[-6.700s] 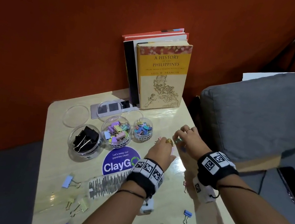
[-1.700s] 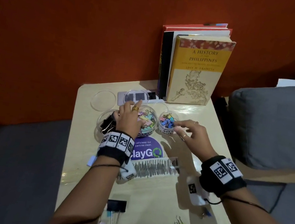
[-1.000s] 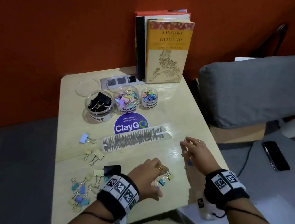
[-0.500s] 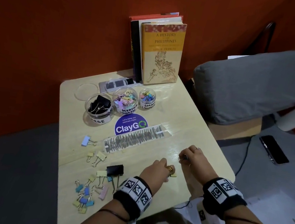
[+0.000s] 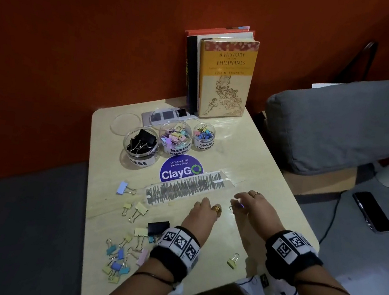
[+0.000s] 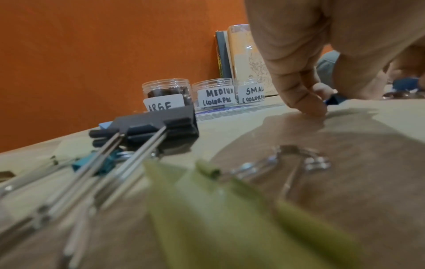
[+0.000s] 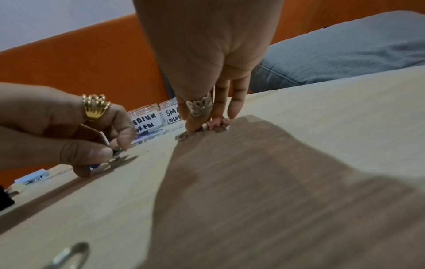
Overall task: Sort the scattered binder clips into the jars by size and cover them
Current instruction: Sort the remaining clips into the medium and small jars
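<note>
Three open clear jars stand at the back of the table: large [image 5: 141, 146] with black clips, medium [image 5: 175, 139] and small [image 5: 204, 136] with coloured ones. Loose binder clips lie at the front left, among them a black large clip [image 5: 158, 227] and a pastel pile [image 5: 117, 259]. My left hand [image 5: 203, 204] is curled over the table and pinches a small clip [image 7: 116, 152]. Just to its right, my right hand [image 5: 240, 204] pinches a small blue clip [image 5: 240, 206] against the tabletop [image 7: 322, 112]. One yellow-green clip [image 5: 233, 261] lies between my wrists.
Clear lids [image 5: 125, 125] lie behind the jars beside a flat grey card [image 5: 168, 116]. Upright books [image 5: 226, 76] lean on the orange wall. A ClayGo sticker [image 5: 181, 170] and scribbled tape strip [image 5: 182, 190] are mid-table. A grey cushion [image 5: 337, 122] and a phone [image 5: 371, 212] lie to the right.
Both hands left the jars and came back to the near part of the table. They have lowered onto small clips there, the left beside the right.
</note>
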The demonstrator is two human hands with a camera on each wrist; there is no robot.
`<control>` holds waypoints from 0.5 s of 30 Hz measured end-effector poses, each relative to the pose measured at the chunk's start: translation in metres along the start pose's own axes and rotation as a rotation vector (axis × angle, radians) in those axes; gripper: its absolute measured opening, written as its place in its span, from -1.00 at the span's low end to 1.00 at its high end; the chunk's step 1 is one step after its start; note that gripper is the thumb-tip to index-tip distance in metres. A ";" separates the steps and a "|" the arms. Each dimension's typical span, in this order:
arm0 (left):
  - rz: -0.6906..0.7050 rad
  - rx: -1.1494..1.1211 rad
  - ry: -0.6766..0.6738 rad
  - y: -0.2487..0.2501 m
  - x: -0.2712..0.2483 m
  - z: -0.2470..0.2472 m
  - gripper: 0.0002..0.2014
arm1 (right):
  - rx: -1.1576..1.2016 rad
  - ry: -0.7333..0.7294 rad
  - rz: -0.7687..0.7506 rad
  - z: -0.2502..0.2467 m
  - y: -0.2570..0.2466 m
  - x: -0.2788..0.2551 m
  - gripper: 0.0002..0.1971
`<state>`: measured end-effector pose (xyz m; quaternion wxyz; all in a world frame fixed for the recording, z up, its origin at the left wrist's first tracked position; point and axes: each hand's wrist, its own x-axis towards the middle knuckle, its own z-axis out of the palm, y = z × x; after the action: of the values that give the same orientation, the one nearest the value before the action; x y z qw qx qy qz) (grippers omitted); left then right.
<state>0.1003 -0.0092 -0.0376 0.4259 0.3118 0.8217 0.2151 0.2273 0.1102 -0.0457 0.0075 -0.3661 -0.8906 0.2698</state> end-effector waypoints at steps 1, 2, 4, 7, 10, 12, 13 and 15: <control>0.021 -0.088 -0.001 0.003 -0.003 -0.004 -0.82 | 0.059 0.034 -0.002 0.000 0.002 0.000 -0.62; 0.044 -0.154 -0.002 0.005 -0.002 -0.005 -0.84 | 0.108 0.077 -0.014 0.000 0.005 0.000 -0.60; 0.029 -0.266 0.058 0.001 0.008 -0.008 -0.85 | 0.103 0.094 -0.035 0.003 0.009 -0.004 -0.54; 0.057 -0.381 0.084 0.006 0.013 -0.021 -0.75 | -0.068 -0.115 -0.122 0.006 0.009 -0.008 -0.43; 0.177 -0.365 0.160 0.013 0.026 -0.037 -0.65 | -0.135 -0.129 -0.213 0.006 0.014 -0.006 -0.53; 0.199 -0.315 0.228 0.020 0.037 -0.047 -0.69 | -0.131 -0.068 -0.232 0.001 0.017 -0.002 -0.66; 0.198 -0.295 0.265 0.024 0.043 -0.052 -0.71 | -0.136 -0.064 -0.253 0.000 0.018 -0.001 -0.70; 0.194 -0.253 0.310 0.028 0.056 -0.062 -0.81 | -0.144 -0.054 -0.289 0.000 0.018 0.003 -0.77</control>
<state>0.0328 0.0442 -0.0178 0.3077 0.2968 0.8099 0.4016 0.2365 0.1227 -0.0545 -0.0041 -0.2262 -0.9509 0.2111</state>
